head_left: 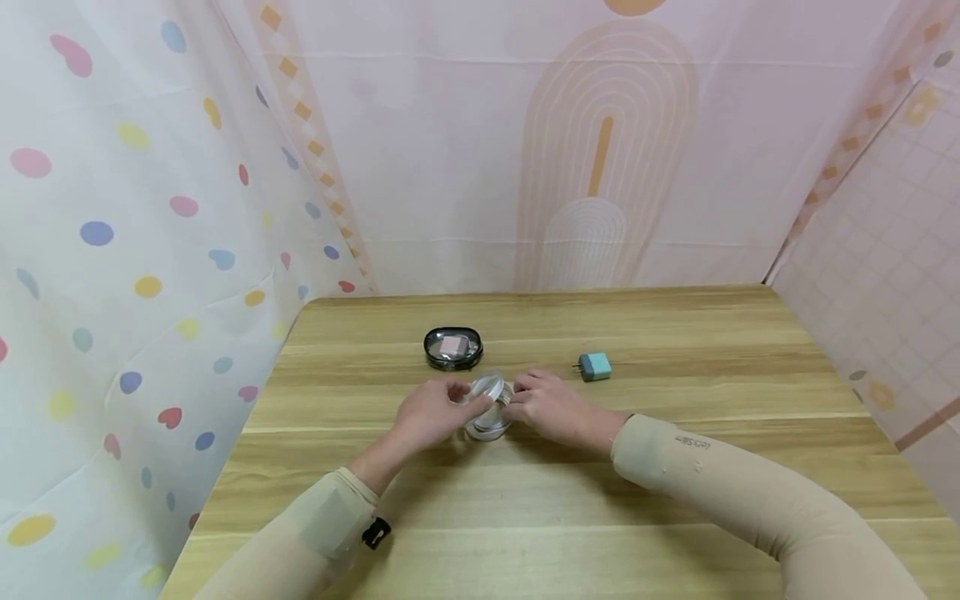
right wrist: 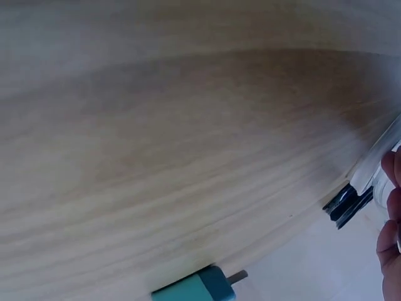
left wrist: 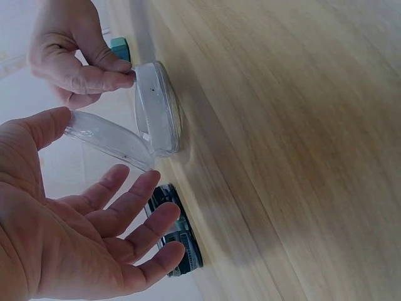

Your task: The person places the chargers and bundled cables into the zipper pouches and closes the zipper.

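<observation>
A small clear case (left wrist: 156, 110) with a whitish rim stands on the table between my hands, its clear lid (left wrist: 109, 139) swung up and away from the body. My left hand (head_left: 431, 412) is at the lid, thumb touching its edge; the other fingers spread loosely beneath in the left wrist view. On the other side, my right hand (head_left: 551, 406) pinches the case's rim between thumb and fingers. What lies inside the case is hard to make out. In the right wrist view only some fingertips (right wrist: 391, 207) of the right hand show at the edge.
Behind the case sits a black-rimmed clear oval case (head_left: 453, 348) with a pale pinkish item inside. A teal plug adapter (head_left: 596, 367) with prongs lies to the right. Patterned curtains (head_left: 450, 167) hang around the wooden table (head_left: 480, 525).
</observation>
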A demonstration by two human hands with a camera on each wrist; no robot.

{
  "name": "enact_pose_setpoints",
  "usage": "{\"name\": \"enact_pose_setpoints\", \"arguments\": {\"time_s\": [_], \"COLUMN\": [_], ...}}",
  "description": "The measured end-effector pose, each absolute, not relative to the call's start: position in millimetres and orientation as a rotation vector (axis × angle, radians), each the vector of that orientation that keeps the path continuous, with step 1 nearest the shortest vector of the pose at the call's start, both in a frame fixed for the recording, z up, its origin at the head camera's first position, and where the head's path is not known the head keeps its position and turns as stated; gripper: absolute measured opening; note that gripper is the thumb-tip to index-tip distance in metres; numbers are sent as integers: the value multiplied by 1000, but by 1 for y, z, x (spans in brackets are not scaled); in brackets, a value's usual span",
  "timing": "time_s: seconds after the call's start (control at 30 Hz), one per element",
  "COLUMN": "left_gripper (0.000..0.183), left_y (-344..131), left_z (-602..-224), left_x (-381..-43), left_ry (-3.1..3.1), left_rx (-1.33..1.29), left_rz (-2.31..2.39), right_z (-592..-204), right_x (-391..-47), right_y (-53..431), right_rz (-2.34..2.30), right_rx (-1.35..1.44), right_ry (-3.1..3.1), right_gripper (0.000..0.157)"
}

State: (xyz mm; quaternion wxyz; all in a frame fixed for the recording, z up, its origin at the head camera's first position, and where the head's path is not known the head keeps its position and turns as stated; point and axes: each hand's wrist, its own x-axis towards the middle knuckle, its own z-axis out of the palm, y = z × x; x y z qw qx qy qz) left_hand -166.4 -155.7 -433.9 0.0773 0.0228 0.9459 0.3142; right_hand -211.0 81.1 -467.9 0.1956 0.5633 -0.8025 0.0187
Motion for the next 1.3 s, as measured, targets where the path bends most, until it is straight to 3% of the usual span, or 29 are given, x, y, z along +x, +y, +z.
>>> {"name": "enact_pose_setpoints", "arguments": {"time_s": [0.9,1.3], "left_gripper": [62,63], "left_y": [-154,-151], "left_z": [-436,-434], "left_x": [-163,-161], "left_ry": [2823,2876], "left_rx": [-11,-20], "left_rz": [979,878], "right_z": [-484,-480], "right_x": [-204,-205], "right_y": [74,98], "right_rz": [-45,-6], "right_rx": [1562,1507], "right_ry": [-2050,-2072], "right_gripper": [8,4]}}
